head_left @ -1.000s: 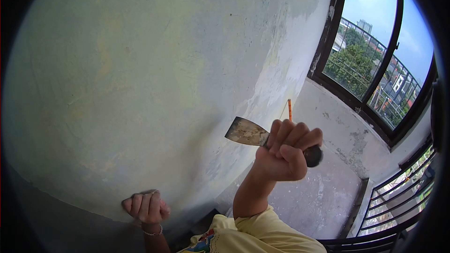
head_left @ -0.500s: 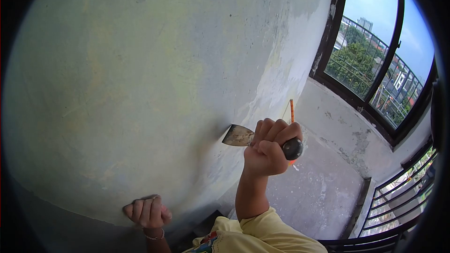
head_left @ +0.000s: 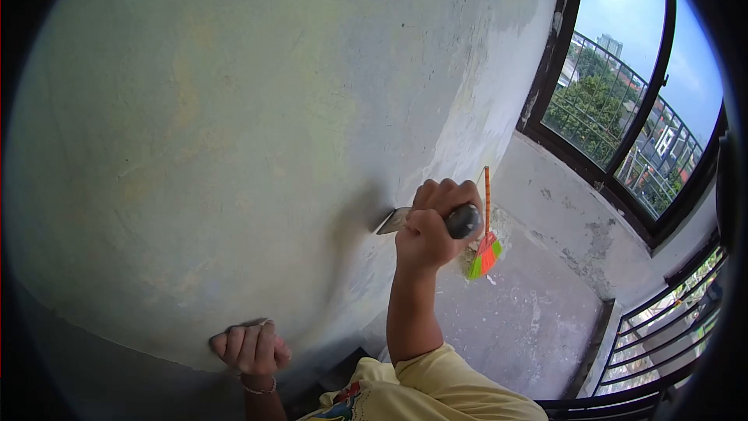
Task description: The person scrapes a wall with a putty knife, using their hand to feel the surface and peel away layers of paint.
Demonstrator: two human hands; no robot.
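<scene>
In my right hand [head_left: 432, 222], fingers wrapped round its dark handle, is a putty knife [head_left: 393, 221]. Its thin metal blade points left, and the edge meets or nearly meets the painted wall [head_left: 257, 148]; a shadow there makes contact hard to judge. The rounded handle end sticks out past my thumb. Lower down, my left hand [head_left: 253, 347] is curled into a fist resting against the wall, with no object visible in it. A bracelet circles that wrist. The wall is patchy green, yellow and grey, with flaking, whiter areas towards the corner.
Beyond my right hand, a broom [head_left: 485, 253] with orange and green bristles leans in the corner. Grey floor [head_left: 522, 320] speckled with white lies below. A dark-framed window [head_left: 608, 101] is at upper right, and black railing bars [head_left: 654, 351] stand at lower right.
My right hand has moved left and slightly up with the putty knife, its blade now turned more edge-on. More of the broom shows. My left fist stays against the wall.
</scene>
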